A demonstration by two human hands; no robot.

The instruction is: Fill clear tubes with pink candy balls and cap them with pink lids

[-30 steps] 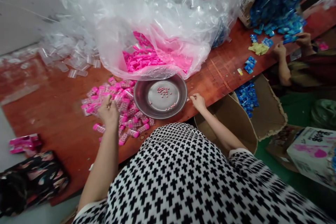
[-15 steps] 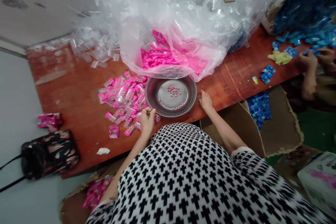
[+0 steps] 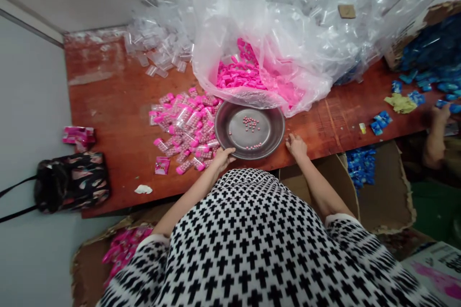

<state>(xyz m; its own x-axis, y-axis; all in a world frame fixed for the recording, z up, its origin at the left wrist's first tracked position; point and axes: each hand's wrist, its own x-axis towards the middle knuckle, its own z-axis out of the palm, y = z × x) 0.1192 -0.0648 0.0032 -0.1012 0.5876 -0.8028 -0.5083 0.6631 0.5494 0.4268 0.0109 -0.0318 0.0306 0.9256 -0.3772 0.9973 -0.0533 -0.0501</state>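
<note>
A round metal bowl [image 3: 248, 154] stands on the table in front of me, with small pink balls [image 3: 251, 123] scattered on its bottom. My left hand [image 3: 224, 157] grips the bowl's near left rim, its fingertips partly hidden there. On the bare wood right of the bowl rests my right hand [image 3: 297, 147], fingers curled in and thumb close to them; anything between them is too small to make out. Left of the bowl lies a heap of clear tubes [image 3: 187, 127] with pink caps, filled with pink balls.
Behind the bowl sits a big plastic bag [image 3: 226, 14] holding pink plastic pieces [image 3: 241, 74]. Empty clear tubes [image 3: 162, 53] lie at the back left. A patterned bag [image 3: 86, 180] is at the left edge. Blue packets [image 3: 381, 122] and another person's hand [image 3: 440, 112] are at right.
My left hand has moved from beside the tubes onto the bowl's rim. My right hand stays right of the bowl, its fingers more curled. The whole view has shifted.
</note>
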